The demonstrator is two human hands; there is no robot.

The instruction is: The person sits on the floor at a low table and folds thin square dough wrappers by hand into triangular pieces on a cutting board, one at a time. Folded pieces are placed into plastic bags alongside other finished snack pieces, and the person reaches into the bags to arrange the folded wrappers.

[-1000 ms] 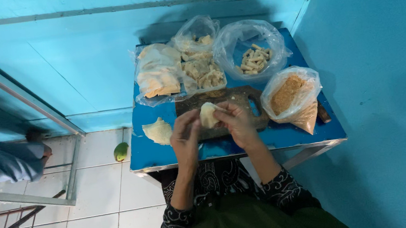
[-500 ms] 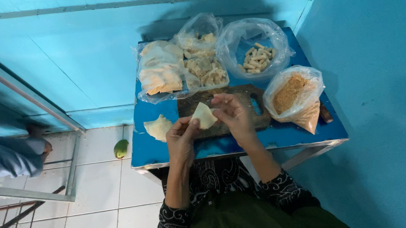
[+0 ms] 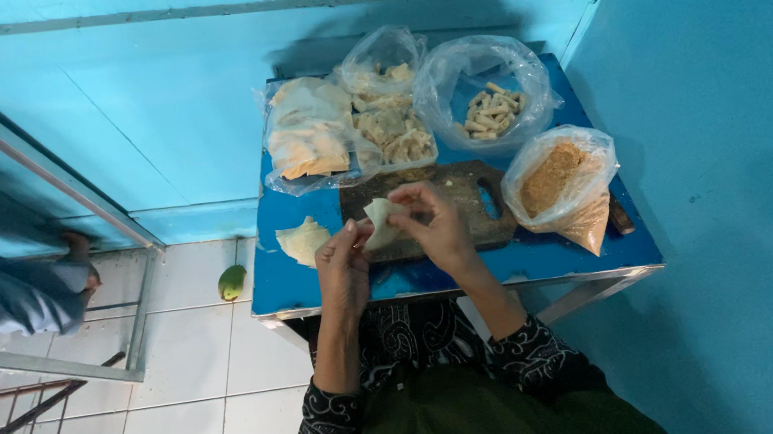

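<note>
The person's face is out of view; only patterned dark sleeves and a green lap show at 6 o'clock. The wooden board is partly covered by both hands, and a dark object at 3 o'clock of the table is mostly hidden behind a bag — what it is cannot be told. At 9 o'clock another person's grey-clad leg and foot are cut off by the frame edge and a metal rail.

4 clear plastic bags sit on the small blue table. At 11 o'clock lies a bag of flat pale wrappers; just beside it, toward 12, a bag of pale lumpy pieces; at 1 o'clock an open round bag of small tan sticks; at 3 o'clock a bag of brown crumbs, tilted toward the table edge. No label is legible on any of them.

The left hand and right hand meet over the board, fingers curled and nearly closed, pinching a pale folded wrapper between them. A loose wrapper lies at 9 o'clock of the hands. A green fruit rests on the tiled floor.

Compared with half a second ago, the held wrapper looks more folded — the hands have drawn closer together.
</note>
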